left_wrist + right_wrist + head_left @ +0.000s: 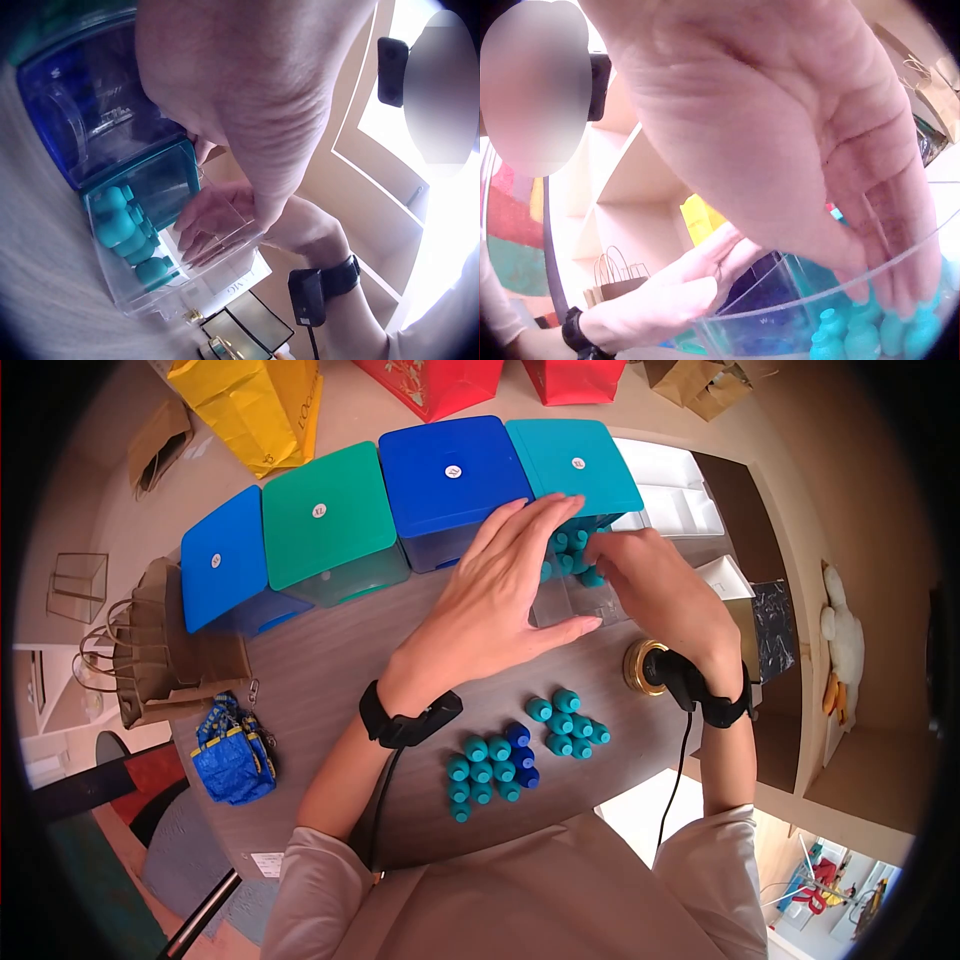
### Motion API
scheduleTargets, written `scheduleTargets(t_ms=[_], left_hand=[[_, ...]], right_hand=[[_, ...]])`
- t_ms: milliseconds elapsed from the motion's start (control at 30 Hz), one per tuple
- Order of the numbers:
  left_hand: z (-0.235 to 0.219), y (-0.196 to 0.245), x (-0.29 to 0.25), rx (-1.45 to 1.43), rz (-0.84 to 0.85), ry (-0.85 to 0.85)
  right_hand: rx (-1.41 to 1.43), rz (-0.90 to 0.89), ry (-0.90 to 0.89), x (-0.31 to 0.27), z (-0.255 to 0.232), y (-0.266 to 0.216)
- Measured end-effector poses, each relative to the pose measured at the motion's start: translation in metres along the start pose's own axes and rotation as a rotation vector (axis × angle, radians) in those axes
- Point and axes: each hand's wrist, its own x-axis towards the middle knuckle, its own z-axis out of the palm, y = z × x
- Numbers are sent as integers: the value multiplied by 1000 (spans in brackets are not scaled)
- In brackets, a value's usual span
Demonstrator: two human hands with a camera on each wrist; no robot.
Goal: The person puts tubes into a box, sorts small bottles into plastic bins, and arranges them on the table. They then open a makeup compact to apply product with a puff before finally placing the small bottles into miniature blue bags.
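1. Only the head view shows table bottles (480,771), at 6 o'clock.
2. Box bottles (578,541): 2 o'clock from left hand (490,595), 10 from right hand (668,585).
3. Left: spread, empty. Right: loose, empty fingers inside box (146,301).

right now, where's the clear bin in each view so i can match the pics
head: clear bin right of centre, below the teal lid
left wrist: bin lower left
right wrist: bin along the bottom, towards the right
shared landmark: teal bottles inside it
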Motion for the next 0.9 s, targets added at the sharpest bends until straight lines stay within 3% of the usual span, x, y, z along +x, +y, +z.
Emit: scheduleTargets(t_ms=[67,400,800,867,900], left_hand=[[-1,0,0,1,9,-1],[0,-1,0,-3,37,7],[-1,0,0,-14,25,10],[-2,1,0,-3,-2,-2],[-2,0,0,-3,-6,-2]], right_hand=[[-25,-20,-188,-3,0,4],[-115,61,-379,13,17,27],[-95,56,-344,0,-6,-1],[57,-149,35,-21,-17,-20],[59,-150,31,-32,-25,-31]])
